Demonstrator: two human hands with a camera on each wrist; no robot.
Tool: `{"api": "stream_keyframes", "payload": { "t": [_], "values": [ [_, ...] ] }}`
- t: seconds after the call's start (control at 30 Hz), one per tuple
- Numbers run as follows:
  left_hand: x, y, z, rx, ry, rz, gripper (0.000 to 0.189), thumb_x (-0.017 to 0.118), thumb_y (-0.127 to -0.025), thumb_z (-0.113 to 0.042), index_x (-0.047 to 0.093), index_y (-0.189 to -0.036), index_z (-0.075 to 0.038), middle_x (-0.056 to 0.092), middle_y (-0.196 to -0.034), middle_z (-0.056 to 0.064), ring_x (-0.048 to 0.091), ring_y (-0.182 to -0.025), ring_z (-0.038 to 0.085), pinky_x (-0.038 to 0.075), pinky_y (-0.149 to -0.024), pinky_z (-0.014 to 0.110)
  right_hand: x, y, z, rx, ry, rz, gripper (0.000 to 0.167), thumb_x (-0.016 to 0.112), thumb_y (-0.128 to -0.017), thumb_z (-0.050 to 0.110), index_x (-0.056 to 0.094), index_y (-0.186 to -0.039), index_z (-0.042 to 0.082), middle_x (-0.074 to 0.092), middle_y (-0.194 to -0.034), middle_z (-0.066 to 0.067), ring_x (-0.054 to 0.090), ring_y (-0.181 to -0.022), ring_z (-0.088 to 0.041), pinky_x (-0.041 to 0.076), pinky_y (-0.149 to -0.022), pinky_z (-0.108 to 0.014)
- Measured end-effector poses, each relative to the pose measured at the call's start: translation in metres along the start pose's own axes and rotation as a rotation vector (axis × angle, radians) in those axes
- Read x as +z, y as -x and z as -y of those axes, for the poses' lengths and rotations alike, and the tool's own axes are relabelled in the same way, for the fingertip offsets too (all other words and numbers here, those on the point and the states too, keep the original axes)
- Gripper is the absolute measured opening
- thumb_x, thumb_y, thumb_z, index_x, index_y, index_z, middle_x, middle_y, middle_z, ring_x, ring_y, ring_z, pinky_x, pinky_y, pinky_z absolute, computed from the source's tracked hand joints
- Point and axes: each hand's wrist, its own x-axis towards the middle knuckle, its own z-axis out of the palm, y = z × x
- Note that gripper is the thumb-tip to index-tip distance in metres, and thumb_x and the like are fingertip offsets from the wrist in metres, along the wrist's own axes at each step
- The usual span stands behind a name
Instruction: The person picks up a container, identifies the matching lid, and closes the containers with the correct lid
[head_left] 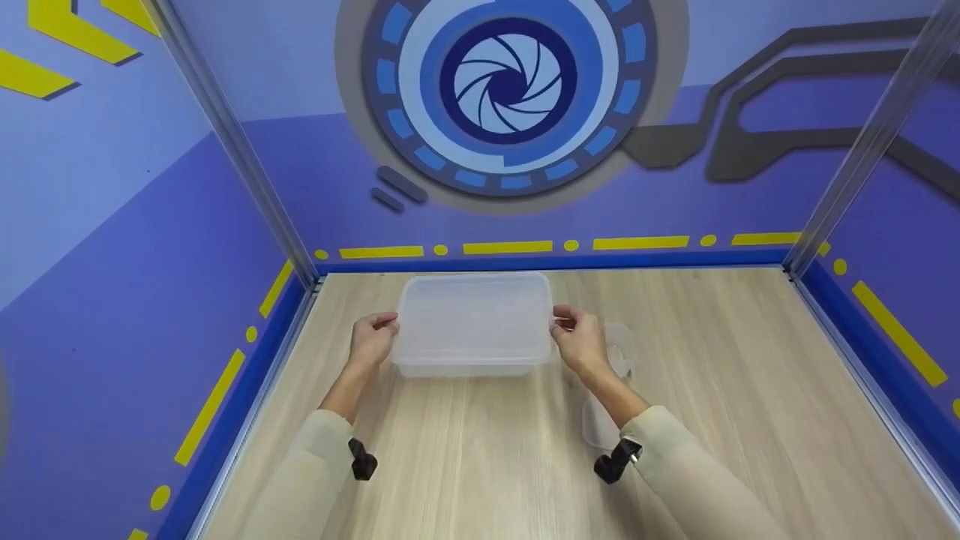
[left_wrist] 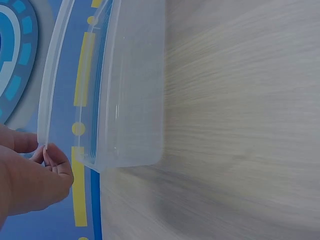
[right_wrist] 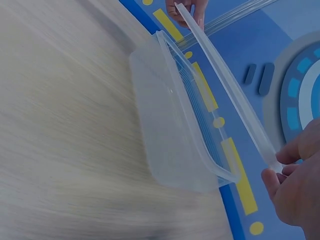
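A clear rectangular plastic lid point(head_left: 472, 315) hovers just above a clear rectangular container point(head_left: 465, 367) that stands on the wooden table point(head_left: 465, 465). My left hand point(head_left: 384, 327) pinches the lid's left short edge, and my right hand point(head_left: 564, 324) pinches its right short edge. In the left wrist view my fingertips point(left_wrist: 50, 155) grip the lid's rim point(left_wrist: 50, 90), with the container point(left_wrist: 130, 100) a little below it. The right wrist view shows the lid point(right_wrist: 225, 85) tilted slightly off the container point(right_wrist: 170, 130), my right hand point(right_wrist: 280, 170) at its near end and my left hand point(right_wrist: 187, 10) at the far end.
Two small clear plastic pieces lie right of the container: one point(head_left: 621, 349) behind my right hand, another point(head_left: 598, 426) under my right wrist. Blue walls with yellow dashes and metal corner posts point(head_left: 247, 165) enclose the table on three sides.
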Motion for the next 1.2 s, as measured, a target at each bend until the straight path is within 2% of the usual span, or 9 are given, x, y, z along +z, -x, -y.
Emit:
{"api": "stream_keyframes", "payload": {
  "t": [0.17,0.3,0.6,0.83,1.07,1.2],
  "values": [
    [0.003,-0.002,0.0,0.029,-0.071,-0.029,0.034,0.053,-0.107,-0.003,0.061,-0.138,0.009,0.064,-0.129,0.024,0.059,-0.121,0.035,0.049,-0.103,0.044,0.0,-0.002,-0.001,0.024,-0.01,0.009,0.031,0.066,-0.098,-0.004,0.068,-0.128,-0.01,0.072,-0.123,-0.023,0.069,-0.113,-0.034,0.057,-0.093,-0.038],
    [0.006,-0.003,0.0,0.027,-0.089,-0.032,0.035,0.052,-0.107,-0.003,0.061,-0.139,0.008,0.064,-0.13,0.023,0.059,-0.122,0.034,0.049,-0.104,0.045,0.001,-0.004,-0.003,0.022,0.0,0.009,0.032,0.066,-0.098,-0.004,0.068,-0.129,-0.011,0.072,-0.121,-0.024,0.069,-0.112,-0.034,0.057,-0.093,-0.039],
    [0.009,-0.006,0.009,0.028,-0.052,-0.025,0.038,0.048,-0.104,0.005,0.057,-0.141,0.01,0.062,-0.134,0.025,0.057,-0.127,0.036,0.048,-0.108,0.045,0.004,-0.007,-0.008,0.012,0.035,0.009,0.03,0.066,-0.097,-0.004,0.07,-0.126,-0.01,0.074,-0.116,-0.024,0.07,-0.112,-0.034,0.058,-0.093,-0.04],
    [0.008,-0.008,0.014,0.06,-0.035,-0.024,0.04,0.049,-0.105,0.005,0.056,-0.143,0.011,0.061,-0.136,0.026,0.056,-0.13,0.037,0.047,-0.11,0.045,0.007,-0.009,-0.011,0.026,0.031,0.025,0.03,0.066,-0.098,-0.003,0.07,-0.128,-0.01,0.074,-0.117,-0.024,0.07,-0.112,-0.034,0.058,-0.095,-0.042],
    [0.005,-0.011,0.022,0.121,-0.026,-0.021,0.038,0.048,-0.105,0.007,0.056,-0.142,0.013,0.061,-0.135,0.028,0.057,-0.128,0.039,0.047,-0.109,0.046,0.01,-0.013,-0.011,0.018,0.029,0.033,0.032,0.066,-0.098,-0.003,0.068,-0.129,-0.011,0.073,-0.119,-0.025,0.07,-0.114,-0.036,0.057,-0.097,-0.043],
    [0.004,-0.013,0.027,0.12,-0.015,-0.01,0.038,0.049,-0.105,0.007,0.055,-0.142,0.013,0.061,-0.136,0.028,0.057,-0.128,0.039,0.047,-0.109,0.046,0.013,-0.015,-0.011,0.021,0.027,0.031,0.033,0.065,-0.098,-0.004,0.068,-0.13,-0.011,0.073,-0.12,-0.025,0.069,-0.115,-0.035,0.057,-0.097,-0.044]
  ]
}}
